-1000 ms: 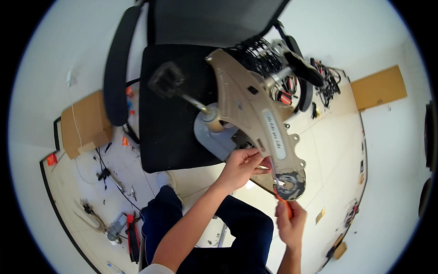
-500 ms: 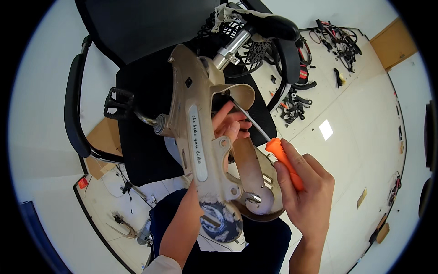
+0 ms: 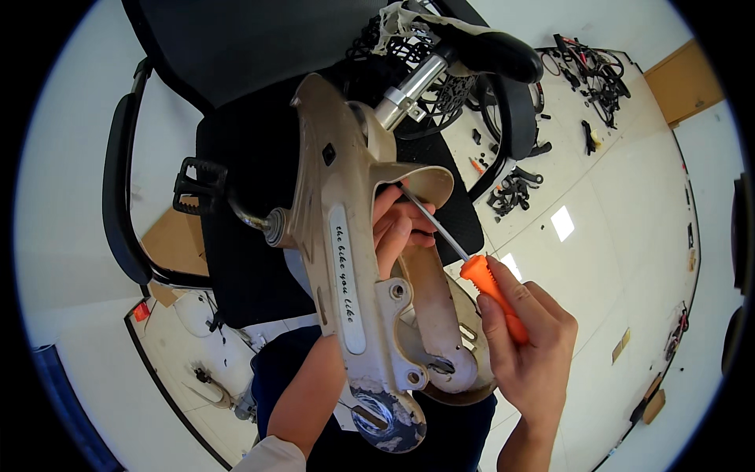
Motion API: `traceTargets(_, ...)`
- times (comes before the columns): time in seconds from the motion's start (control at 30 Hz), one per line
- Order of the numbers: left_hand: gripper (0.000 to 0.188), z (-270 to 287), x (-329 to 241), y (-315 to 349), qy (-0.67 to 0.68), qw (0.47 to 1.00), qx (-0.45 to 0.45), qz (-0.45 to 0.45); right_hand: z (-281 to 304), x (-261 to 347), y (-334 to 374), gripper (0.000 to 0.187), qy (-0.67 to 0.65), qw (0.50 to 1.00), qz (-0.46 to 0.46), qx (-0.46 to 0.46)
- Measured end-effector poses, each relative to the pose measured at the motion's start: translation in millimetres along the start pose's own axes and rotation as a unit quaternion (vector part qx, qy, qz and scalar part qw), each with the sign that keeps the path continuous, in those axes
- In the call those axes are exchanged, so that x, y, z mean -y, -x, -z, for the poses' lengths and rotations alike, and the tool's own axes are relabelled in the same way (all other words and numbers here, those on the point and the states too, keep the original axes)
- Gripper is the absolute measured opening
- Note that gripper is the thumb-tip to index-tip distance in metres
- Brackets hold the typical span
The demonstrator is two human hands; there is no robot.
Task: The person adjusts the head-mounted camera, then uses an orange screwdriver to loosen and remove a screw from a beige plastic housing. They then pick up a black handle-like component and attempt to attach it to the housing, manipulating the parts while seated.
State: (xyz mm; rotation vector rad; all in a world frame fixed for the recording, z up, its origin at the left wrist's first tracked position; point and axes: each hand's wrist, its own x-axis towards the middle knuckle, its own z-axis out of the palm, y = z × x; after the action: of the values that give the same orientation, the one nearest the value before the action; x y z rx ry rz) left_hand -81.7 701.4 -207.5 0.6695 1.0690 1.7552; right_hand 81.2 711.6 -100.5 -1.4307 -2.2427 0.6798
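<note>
"Well, I'm watching from far off: how does the screwdriver (image 3: 478, 274) lie from the frame (image 3: 350, 181)?"

"To the frame's right, slanting. Its long axis runs from the orange handle up and leftward, with the shaft reaching into the gap beneath the frame's curved flange. I have the right hand (image 3: 535, 346) wrapped round the handle, thumb and forefinger toward the shaft end."

"And the left hand (image 3: 397, 228)?"

"I've got that one in the frame's gap, its forearm passing behind the frame. It is the nearer hand to the screwdriver's tip, with a finger just beside it. The fingers are bent, but I can't tell whether they pinch anything."

"What else is around the frame?"

"The chair seat (image 3: 244, 165) lies behind its upper part, a pedal (image 3: 200, 185) sticks out on its left, and the saddle (image 3: 503, 55) is past its upper right."

"What can't you make out?"

"The very tip and whatever it meets, lost in the dark gap. The frame also covers the left wrist, and the chair's back (image 3: 220, 47) is cut off above."
</note>
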Motion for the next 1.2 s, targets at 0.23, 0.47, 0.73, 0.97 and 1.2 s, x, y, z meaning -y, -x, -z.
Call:
traceTargets(0.23, 0.044, 7.4, -6.6, 14.3, 0.072, 0.997, 0.005, 0.020, -2.7, 14.4, 9.6, 0.035, 0.029, 0.999, 0.018, -0.011)
traceTargets(0.47, 0.059, 25.3, -36.5, 54.6, 0.155, 0.982, 0.026, 0.105, 21.1, 93.4, 41.0, 0.034, 0.083, 0.994, 0.043, 0.051)
traceTargets(0.73, 0.029, 62.2, -41.8, 131.9, -0.100, 0.987, -0.064, -0.106, 63.7, 134.3, 86.4, 0.027, -0.006, 0.996, 0.027, 0.083)
traceTargets(0.97, 0.014, 55.3, -129.0, 310.6, -0.100, 0.962, -0.252, -0.026, 102.0, 168.3, 155.0, 0.022, 0.099, 0.990, 0.075, 0.065)
traceTargets(1.2, 0.014, 33.5, -143.9, 442.1, -0.404, 0.914, 0.004, 0.044, 179.8, 163.6, 240.2, 0.012, 0.291, 0.947, 0.137, 0.023)
